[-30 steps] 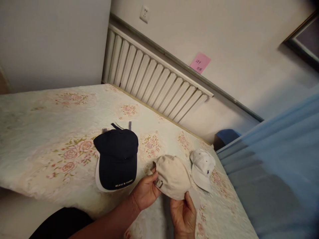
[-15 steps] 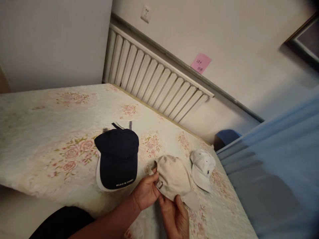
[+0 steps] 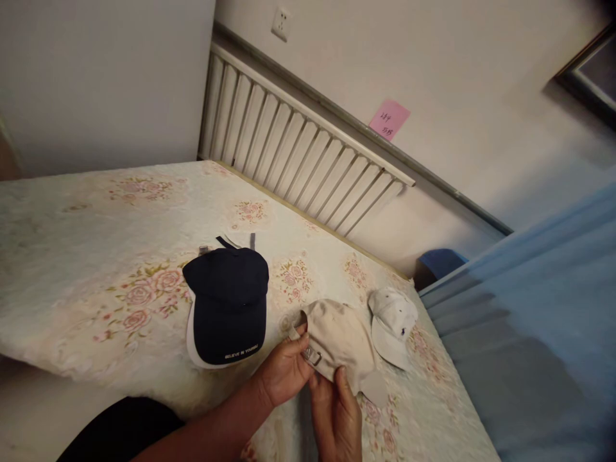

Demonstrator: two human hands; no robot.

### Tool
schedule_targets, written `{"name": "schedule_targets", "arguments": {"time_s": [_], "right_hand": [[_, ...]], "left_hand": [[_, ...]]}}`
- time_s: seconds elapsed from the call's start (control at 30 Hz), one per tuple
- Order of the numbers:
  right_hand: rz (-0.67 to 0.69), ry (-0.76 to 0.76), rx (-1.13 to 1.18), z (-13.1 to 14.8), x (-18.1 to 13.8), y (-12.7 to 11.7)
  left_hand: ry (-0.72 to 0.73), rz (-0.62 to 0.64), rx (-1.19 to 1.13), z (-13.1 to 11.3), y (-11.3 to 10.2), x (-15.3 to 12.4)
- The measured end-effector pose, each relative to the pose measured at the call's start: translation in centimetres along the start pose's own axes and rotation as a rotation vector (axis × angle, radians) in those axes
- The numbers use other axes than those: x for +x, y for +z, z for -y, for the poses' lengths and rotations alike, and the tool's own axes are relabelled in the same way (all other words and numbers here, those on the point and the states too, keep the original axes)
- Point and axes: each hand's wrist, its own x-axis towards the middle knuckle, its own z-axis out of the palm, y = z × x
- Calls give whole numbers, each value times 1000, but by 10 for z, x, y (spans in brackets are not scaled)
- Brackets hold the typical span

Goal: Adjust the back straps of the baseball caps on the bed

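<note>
Between my hands is a beige baseball cap [image 3: 341,337], its crown facing up and its brim pointing down to the right. My left hand [image 3: 285,375] is closed on the back edge, by the strap and metal buckle. My right hand [image 3: 335,404] pinches the lower edge with thumb on the outside; its other fingers are partly hidden. Left of them, a dark navy cap [image 3: 230,301] with lettering on its brim lies over a white one, whose edge peeks out. A white cap [image 3: 392,321] with a small dark logo rests to the right.
All the caps are on or over a bed with a floral cover [image 3: 144,256]. Behind it runs a white radiator [image 3: 298,154] along the wall. A blue curtain [image 3: 539,308] hangs at the right, with a dark blue object [image 3: 440,264] beside it.
The beige cap has turned slightly in my hands, so more of the strap and buckle shows and less of the brim. The other caps have stayed put.
</note>
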Motion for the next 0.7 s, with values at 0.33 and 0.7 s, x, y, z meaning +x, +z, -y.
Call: {"name": "schedule_targets", "arguments": {"time_s": [0.33,0.7], "right_hand": [[-100,-39,100,18,-6,-3],[-158,-24,88,37,-3,-15]], "left_hand": [[-13,-50,-109,-11,6,3],[-29,-122,-184,-16,0,8]]}}
